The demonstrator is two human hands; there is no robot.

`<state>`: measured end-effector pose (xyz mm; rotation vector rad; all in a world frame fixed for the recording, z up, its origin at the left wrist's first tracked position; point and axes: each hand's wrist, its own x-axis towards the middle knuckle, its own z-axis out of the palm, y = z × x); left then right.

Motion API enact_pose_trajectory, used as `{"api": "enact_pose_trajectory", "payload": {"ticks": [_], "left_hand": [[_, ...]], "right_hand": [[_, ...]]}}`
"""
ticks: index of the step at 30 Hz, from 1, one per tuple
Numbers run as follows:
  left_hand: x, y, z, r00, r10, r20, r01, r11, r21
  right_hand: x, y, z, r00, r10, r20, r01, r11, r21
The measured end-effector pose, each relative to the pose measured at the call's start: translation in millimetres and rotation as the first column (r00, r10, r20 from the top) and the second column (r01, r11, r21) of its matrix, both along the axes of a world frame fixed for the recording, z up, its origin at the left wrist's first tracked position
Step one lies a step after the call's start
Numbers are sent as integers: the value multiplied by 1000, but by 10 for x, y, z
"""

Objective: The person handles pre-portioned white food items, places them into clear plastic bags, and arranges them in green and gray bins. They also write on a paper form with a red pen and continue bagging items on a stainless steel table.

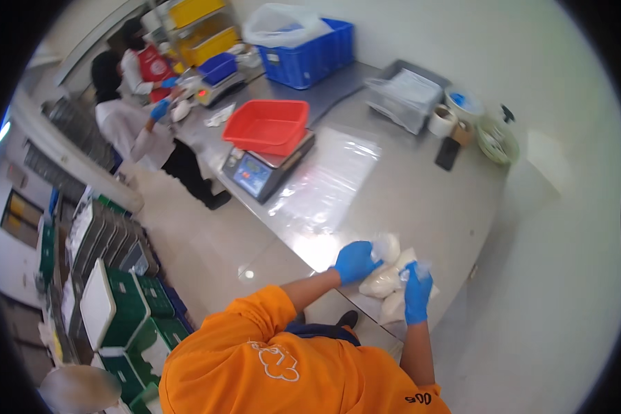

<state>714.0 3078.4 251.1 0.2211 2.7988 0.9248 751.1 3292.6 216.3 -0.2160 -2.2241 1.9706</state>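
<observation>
Several clear plastic bags filled with a white substance [381,282] lie in a cluster at the near corner of the steel table. My left hand [356,263], in a blue glove, grips the gathered plastic of a bag [392,247] on the cluster's far side. Also gloved in blue, my right hand [418,295] pinches the bunched clear top of a bag [422,269] on the right. Fingers and blur hide which bag body that top belongs to. Flat clear plastic bags [328,181] are spread on the table beyond my left hand.
A red plastic basin [269,124] sits on a digital scale [259,173]. Farther back stands a blue crate [310,57]. A grey tray [398,98], tape rolls [441,121], a phone [447,153] and a green basket [497,142] line the wall side. Two co-workers [134,124] stand at the far end.
</observation>
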Motion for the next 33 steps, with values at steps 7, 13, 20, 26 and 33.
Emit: {"api": "enact_pose_trajectory", "payload": {"ticks": [7, 13, 20, 26, 33], "left_hand": [[1632, -1475, -140, 971, 209, 115, -225, 961, 158], [3318, -2750, -184, 678, 728, 103, -733, 658, 174], [4759, -3996, -600, 348, 928, 129, -926, 320, 200], [5245, -5332, -1187, 362, 919, 156, -931, 350, 102], [5804, -6317, -1803, 151, 894, 421, -944, 257, -207]], "right_hand": [[351, -20, 45, 985, -5, 174, 5, 1000, 3], [389, -539, -4, 969, 25, 244, -26, 1000, 2], [1050, -2640, -241, 851, 460, 252, -455, 887, -84], [1882, -4544, -2, 556, 748, 364, -716, 653, -247], [1674, -6267, -224, 415, 814, 407, -785, 546, -291]]}}
